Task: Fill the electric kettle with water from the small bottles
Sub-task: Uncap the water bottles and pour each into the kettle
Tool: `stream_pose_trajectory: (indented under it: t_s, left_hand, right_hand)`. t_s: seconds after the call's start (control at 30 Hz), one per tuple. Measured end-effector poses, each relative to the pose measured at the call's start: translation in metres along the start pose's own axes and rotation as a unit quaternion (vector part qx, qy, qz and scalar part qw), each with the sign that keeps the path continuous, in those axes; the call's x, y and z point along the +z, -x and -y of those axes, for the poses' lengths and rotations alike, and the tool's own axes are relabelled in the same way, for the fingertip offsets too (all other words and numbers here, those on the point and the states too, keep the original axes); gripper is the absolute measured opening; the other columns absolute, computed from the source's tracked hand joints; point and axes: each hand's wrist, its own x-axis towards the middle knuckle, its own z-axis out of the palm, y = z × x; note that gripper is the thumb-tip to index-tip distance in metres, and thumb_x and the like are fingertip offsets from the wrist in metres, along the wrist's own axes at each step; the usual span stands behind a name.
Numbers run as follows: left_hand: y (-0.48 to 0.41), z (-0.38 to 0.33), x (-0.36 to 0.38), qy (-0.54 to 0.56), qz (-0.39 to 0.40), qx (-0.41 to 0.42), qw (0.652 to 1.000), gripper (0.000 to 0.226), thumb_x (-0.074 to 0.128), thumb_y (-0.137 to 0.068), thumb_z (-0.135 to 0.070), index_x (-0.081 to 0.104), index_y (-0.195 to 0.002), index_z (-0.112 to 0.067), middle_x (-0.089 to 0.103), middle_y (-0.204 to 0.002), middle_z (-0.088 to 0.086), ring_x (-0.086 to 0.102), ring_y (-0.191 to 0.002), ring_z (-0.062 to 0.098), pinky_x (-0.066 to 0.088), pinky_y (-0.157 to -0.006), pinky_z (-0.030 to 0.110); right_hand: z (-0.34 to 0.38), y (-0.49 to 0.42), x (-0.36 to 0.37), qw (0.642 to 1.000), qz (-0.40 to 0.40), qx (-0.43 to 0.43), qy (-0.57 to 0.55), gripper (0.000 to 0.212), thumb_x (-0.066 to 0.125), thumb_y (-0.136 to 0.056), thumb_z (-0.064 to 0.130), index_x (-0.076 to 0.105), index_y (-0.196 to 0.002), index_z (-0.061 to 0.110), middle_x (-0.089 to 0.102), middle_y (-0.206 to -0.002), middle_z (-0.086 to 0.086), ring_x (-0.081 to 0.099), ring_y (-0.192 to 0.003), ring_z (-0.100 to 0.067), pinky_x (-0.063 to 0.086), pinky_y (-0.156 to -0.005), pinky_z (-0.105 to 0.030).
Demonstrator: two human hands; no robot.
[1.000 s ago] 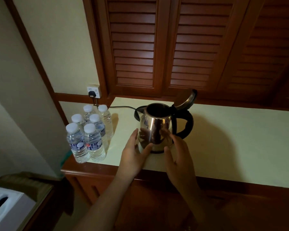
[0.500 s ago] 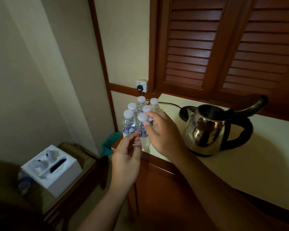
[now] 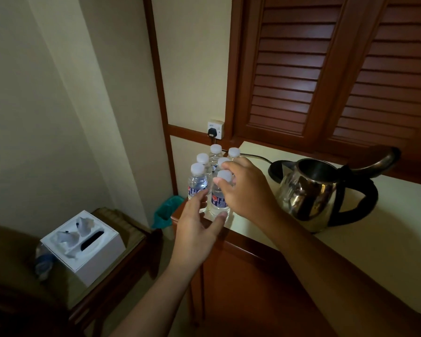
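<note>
Several small water bottles with white caps stand in a cluster (image 3: 197, 181) at the left end of the counter. My left hand (image 3: 195, 229) wraps round the lower body of the nearest bottle (image 3: 218, 200), thumb at its base. My right hand (image 3: 246, 188) comes from above, and its thumb and fingers pinch that bottle's cap (image 3: 224, 175). The steel electric kettle (image 3: 306, 193) with a black handle stands to the right of the bottles. Its lid (image 3: 379, 161) is flipped open.
The cream counter (image 3: 387, 239) runs off to the right, with dark louvred shutters behind it. The kettle's cord (image 3: 255, 156) leads to a wall socket (image 3: 215, 129). Below on the left are a white box (image 3: 83, 244) on a low table and a green bin (image 3: 167, 210).
Both hands left the kettle and moved left to the bottles. My left hand has closed round the nearest bottle and my right hand has settled on its cap.
</note>
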Motion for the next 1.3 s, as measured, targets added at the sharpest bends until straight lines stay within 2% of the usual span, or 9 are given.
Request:
stream_pose_trajectory:
  t_s: [0.33, 0.5, 0.6, 0.7, 0.8, 1.0, 1.1, 1.2, 1.3]
  left_hand:
    - [0.007, -0.027, 0.015, 0.014, 0.087, 0.072, 0.993, 0.054, 0.084, -0.087, -0.036, 0.055, -0.133, -0.043, 0.066, -0.121, -0.030, 0.059, -0.113, -0.013, 0.047, -0.078, 0.006]
    - [0.007, -0.043, 0.026, 0.046, 0.192, 0.088, 0.976, 0.051, 0.085, -0.087, -0.027, 0.061, -0.129, -0.042, 0.072, -0.117, -0.022, 0.064, -0.117, -0.003, 0.049, -0.090, 0.010]
    - [0.007, -0.055, 0.034, 0.080, 0.266, 0.079, 0.957, 0.049, 0.082, -0.090, -0.017, 0.062, -0.128, -0.041, 0.074, -0.112, -0.021, 0.066, -0.112, -0.002, 0.048, -0.085, 0.007]
    - [0.007, -0.064, 0.042, 0.104, 0.299, 0.078, 0.945, 0.047, 0.078, -0.093, -0.017, 0.062, -0.131, -0.038, 0.073, -0.113, -0.021, 0.065, -0.113, -0.002, 0.053, -0.085, 0.012]
    - [0.005, -0.071, 0.052, 0.107, 0.312, 0.078, 0.941, 0.046, 0.079, -0.093, -0.019, 0.061, -0.131, -0.039, 0.073, -0.113, -0.023, 0.067, -0.112, -0.002, 0.059, -0.084, 0.021]
    - [0.005, -0.069, 0.069, 0.095, 0.336, 0.085, 0.933, 0.047, 0.077, -0.092, -0.010, 0.061, -0.128, -0.037, 0.072, -0.113, -0.022, 0.066, -0.114, -0.002, 0.057, -0.083, 0.020]
    - [0.003, -0.068, 0.076, 0.086, 0.350, 0.087, 0.929, 0.048, 0.075, -0.094, -0.008, 0.060, -0.133, -0.031, 0.074, -0.113, -0.016, 0.067, -0.114, -0.002, 0.055, -0.084, 0.018]
    - [-0.001, -0.068, 0.079, 0.087, 0.362, 0.084, 0.924, 0.049, 0.073, -0.096, -0.010, 0.057, -0.138, -0.027, 0.074, -0.115, -0.018, 0.067, -0.114, -0.001, 0.054, -0.084, 0.017]
    - [-0.004, -0.064, 0.080, 0.098, 0.357, 0.070, 0.927, 0.050, 0.073, -0.096, -0.010, 0.056, -0.139, -0.030, 0.073, -0.119, -0.022, 0.066, -0.117, -0.002, 0.054, -0.092, 0.019]
  right_hand:
    - [-0.003, 0.026, -0.084, 0.997, 0.030, -0.020, -0.067, 0.019, 0.078, -0.083, 0.038, 0.076, -0.088, 0.020, 0.066, -0.081, 0.007, 0.059, -0.073, -0.007, 0.048, -0.063, -0.024]
    - [-0.017, 0.038, -0.126, 0.985, 0.159, -0.057, 0.042, 0.016, 0.063, -0.096, 0.023, 0.071, -0.109, 0.020, 0.064, -0.103, 0.004, 0.058, -0.091, -0.008, 0.050, -0.083, -0.032]
    - [-0.019, 0.046, -0.155, 0.970, 0.224, -0.061, 0.068, 0.032, 0.057, -0.098, 0.013, 0.065, -0.127, 0.025, 0.063, -0.124, 0.008, 0.053, -0.108, -0.001, 0.042, -0.094, -0.014]
    - [-0.020, 0.052, -0.175, 0.979, 0.195, -0.007, 0.066, 0.040, 0.062, -0.096, 0.037, 0.059, -0.135, 0.033, 0.063, -0.128, 0.016, 0.057, -0.108, 0.002, 0.047, -0.091, -0.014]
    - [-0.023, 0.052, -0.177, 0.980, 0.154, -0.017, 0.126, 0.037, 0.056, -0.085, 0.069, 0.067, -0.103, 0.039, 0.064, -0.097, 0.016, 0.059, -0.086, -0.005, 0.049, -0.076, -0.029]
    - [-0.028, 0.066, -0.189, 0.970, 0.198, -0.023, 0.140, 0.006, 0.063, -0.096, 0.035, 0.067, -0.097, 0.030, 0.055, -0.090, 0.019, 0.049, -0.079, 0.003, 0.032, -0.069, -0.017]
    - [-0.035, 0.074, -0.194, 0.973, 0.207, -0.019, 0.099, 0.034, 0.065, -0.095, 0.013, 0.068, -0.126, 0.026, 0.063, -0.120, 0.016, 0.047, -0.098, 0.009, 0.033, -0.088, -0.007]
    - [-0.040, 0.083, -0.198, 0.984, 0.161, 0.000, 0.073, 0.051, 0.064, -0.091, -0.005, 0.065, -0.130, 0.027, 0.063, -0.133, 0.012, 0.050, -0.120, 0.002, 0.041, -0.101, -0.017]
    - [-0.055, 0.100, -0.192, 0.998, 0.047, 0.045, 0.026, 0.041, 0.067, -0.093, 0.008, 0.064, -0.127, 0.032, 0.067, -0.125, 0.011, 0.061, -0.112, -0.002, 0.048, -0.095, -0.018]
